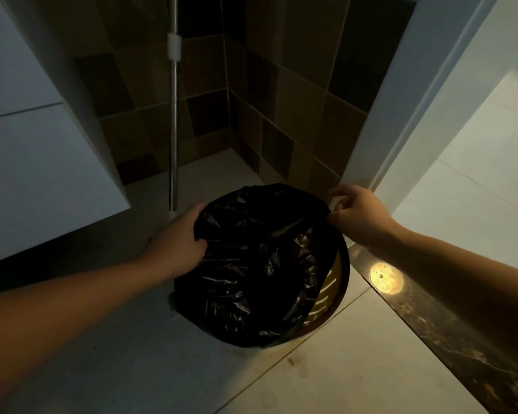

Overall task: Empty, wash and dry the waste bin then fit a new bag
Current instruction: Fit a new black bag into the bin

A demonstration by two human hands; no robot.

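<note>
My left hand [178, 243] and right hand [358, 215] pinch the black bag [251, 264] at opposite rim edges of the bin [340, 282]; looks like final bag-fitting step

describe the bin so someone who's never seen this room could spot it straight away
Look at the dark tiled corner beside the pale door frame. On the floor there stands the round bin, a black bag draped over it and gripped by the left hand and right hand. Its slotted yellowish wall sets it apart.

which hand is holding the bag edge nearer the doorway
The right hand, which pinches the black bag at its far right edge beside the door frame; the left hand grips the opposite side, near the cabinet.
</note>
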